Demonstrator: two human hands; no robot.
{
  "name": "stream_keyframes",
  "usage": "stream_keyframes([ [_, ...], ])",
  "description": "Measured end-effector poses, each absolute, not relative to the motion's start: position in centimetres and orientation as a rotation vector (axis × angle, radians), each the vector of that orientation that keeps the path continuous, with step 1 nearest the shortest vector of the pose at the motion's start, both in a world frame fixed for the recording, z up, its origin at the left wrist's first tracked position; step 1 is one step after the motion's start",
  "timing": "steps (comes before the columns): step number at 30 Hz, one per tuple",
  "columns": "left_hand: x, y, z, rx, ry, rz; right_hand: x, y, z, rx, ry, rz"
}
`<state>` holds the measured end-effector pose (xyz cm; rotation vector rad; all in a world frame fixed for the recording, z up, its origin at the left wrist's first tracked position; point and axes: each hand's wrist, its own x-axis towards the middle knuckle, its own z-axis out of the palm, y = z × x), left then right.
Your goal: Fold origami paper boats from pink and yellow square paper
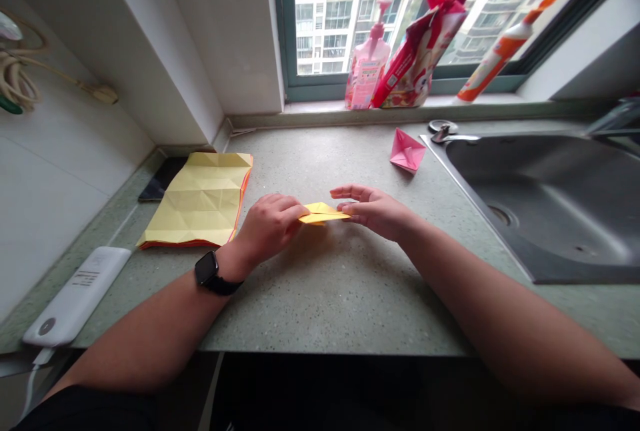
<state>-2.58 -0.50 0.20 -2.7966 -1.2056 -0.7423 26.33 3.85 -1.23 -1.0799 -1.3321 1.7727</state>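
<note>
A small yellow folded paper [320, 211] is held just above the counter, pinched at its left end between the thumb and fingers of my left hand [273, 224]. My right hand [375, 211] is at the paper's right tip with its fingers stretched out and apart. Its thumb side seems to touch that tip, though no firm grip shows. To the left lies a stack of creased paper sheets [200, 198], pale yellow on top with orange edges below. A pink folded paper piece [407, 151] rests farther back on the right.
A steel sink [550, 204] is set into the speckled counter [350, 311] at right. On the windowsill stand a pink pump bottle [369, 74], a red-and-white bag [420, 54] and an orange-and-white bottle [495, 61]. A white power bank [80, 294] with a cable lies at left.
</note>
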Motion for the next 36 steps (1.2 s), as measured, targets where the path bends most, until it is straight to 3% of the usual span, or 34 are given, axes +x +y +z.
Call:
stream_keyframes([
  [6,-2.3,-0.7,0.4,-2.763,-1.381,-1.32,25.9,3.8,-0.9,-0.997,-1.404,1.66],
  [12,-1.4,-0.8,-0.4,-2.717,-1.707,-1.803,25.7,3.3,-0.6,-0.75,-1.631,1.891],
  [21,-1.2,-1.3,0.1,-2.562,-1.622,-1.894,26.1,3.3,-1.5,-0.589,-1.566,1.9],
  [24,-1.3,-1.1,0.2,-2.587,-1.601,-1.796,25.6,3.0,-1.6,-0.692,-1.654,1.647],
  [32,-1.8,-0.2,-0.9,-2.757,-1.308,-1.601,25.2,2.8,-1.2,-0.894,-1.675,0.494],
  [36,-1.9,-0.1,-0.5,-2.709,-1.21,-1.552,25.4,2.3,-0.2,-0.8,-1.775,0.203],
])
